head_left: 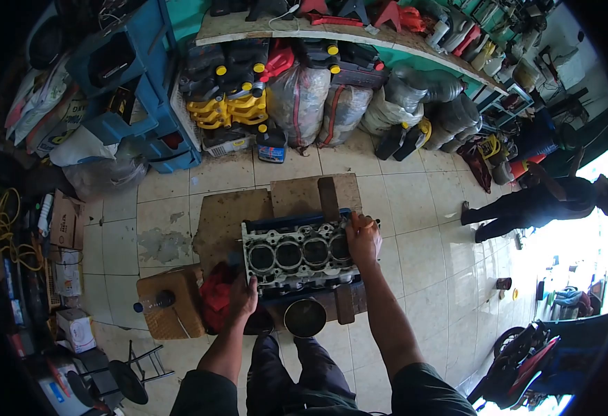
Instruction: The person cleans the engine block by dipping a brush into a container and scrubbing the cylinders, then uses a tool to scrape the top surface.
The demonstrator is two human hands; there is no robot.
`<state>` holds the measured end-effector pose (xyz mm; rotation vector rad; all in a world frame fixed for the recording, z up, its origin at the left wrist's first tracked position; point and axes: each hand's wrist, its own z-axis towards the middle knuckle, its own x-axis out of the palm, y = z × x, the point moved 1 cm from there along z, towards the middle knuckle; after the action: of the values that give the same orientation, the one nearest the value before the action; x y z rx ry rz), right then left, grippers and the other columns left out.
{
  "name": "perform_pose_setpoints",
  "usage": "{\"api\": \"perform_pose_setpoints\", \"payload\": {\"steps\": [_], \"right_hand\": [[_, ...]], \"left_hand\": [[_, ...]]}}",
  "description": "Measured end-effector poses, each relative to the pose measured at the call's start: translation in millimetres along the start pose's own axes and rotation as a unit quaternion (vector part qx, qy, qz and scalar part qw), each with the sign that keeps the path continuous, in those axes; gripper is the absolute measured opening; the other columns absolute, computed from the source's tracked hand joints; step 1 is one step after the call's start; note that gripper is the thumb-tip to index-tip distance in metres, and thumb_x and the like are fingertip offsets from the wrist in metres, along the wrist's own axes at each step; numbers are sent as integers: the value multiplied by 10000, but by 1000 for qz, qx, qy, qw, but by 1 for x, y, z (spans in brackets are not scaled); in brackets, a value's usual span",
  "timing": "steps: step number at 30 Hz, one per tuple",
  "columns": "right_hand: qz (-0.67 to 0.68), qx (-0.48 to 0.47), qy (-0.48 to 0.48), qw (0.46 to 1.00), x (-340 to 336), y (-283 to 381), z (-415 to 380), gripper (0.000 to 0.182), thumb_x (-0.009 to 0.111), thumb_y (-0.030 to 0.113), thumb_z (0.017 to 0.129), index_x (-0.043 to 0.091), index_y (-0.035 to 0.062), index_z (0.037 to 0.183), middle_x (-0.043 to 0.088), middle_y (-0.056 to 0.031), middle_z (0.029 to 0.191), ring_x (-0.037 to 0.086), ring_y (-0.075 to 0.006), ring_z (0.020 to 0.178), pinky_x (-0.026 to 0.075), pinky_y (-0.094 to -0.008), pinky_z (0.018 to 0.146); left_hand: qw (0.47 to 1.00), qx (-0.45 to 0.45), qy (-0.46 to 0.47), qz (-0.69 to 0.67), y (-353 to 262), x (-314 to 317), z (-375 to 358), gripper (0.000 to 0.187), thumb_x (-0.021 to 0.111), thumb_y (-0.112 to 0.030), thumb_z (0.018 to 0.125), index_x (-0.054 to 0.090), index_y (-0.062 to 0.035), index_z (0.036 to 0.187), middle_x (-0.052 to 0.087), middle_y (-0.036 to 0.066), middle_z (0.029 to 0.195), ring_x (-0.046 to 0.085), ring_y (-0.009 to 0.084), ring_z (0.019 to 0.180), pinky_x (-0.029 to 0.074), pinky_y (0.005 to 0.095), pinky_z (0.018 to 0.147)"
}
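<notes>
A metal engine block [288, 256] with a row of several round bores lies between my two hands, over a blue support and brown boards. At its lower left corner, my left hand [243, 297] presses its fingers against the block's edge, beside a red cloth [216, 297]. My right hand [364, 240] is closed at the upper right end of the block, with fingers wrapped at its edge. A wooden block [328, 199] stands above the engine block and another [345, 304] below it. Near my feet sits a round metal bowl [304, 317].
A wooden stool [170, 302] bearing a bottle [155, 301] stands at left. Filled sacks [297, 104] and yellow stands [226, 109] line the back under a shelf [248, 28]. Another person [553, 197] stands at right, with a motorcycle [526, 364] below.
</notes>
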<state>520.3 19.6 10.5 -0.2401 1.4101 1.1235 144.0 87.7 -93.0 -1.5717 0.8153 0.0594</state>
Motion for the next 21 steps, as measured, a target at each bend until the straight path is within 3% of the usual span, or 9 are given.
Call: {"api": "perform_pose_setpoints", "payload": {"steps": [4,9,14,17,21], "right_hand": [[-4,45,-4,999,-19,-4,-30,275,736,206,915,717,94,1165,709,-162,910,680,-401,889,546,-542,800],[45,-45,31,997,-45,-27,-92,279,747,173,911,708,91,1176,706,-159,892,683,-391,870,551,-524,786],[9,9,-12,1000,-2,-22,-9,306,738,252,937,708,91,1196,703,-182,907,683,-413,876,548,-540,760],[18,20,52,998,3,-11,21,336,735,294,941,703,101,1214,698,-189,965,680,-427,898,549,-546,757],[50,-82,61,993,-28,-25,-58,310,758,190,913,715,109,1209,686,-143,888,681,-392,821,558,-516,720]], "left_hand": [[994,-54,-91,-2,-24,17,11,498,437,-436,1121,605,-8,1312,704,313,1131,651,541,1069,522,562,882],[994,-37,-97,36,-22,18,13,573,386,-484,1126,601,22,1290,694,338,1090,636,564,1047,514,580,855],[993,-17,-114,22,-26,19,12,567,374,-485,1129,633,17,1173,685,332,1002,637,565,983,503,578,818],[991,-30,-124,51,-18,21,11,562,374,-483,1130,642,10,1108,682,316,941,640,560,944,500,576,789],[990,-17,-138,26,-16,23,12,539,380,-472,1132,618,-4,1012,666,287,863,636,549,863,488,579,725]]}}
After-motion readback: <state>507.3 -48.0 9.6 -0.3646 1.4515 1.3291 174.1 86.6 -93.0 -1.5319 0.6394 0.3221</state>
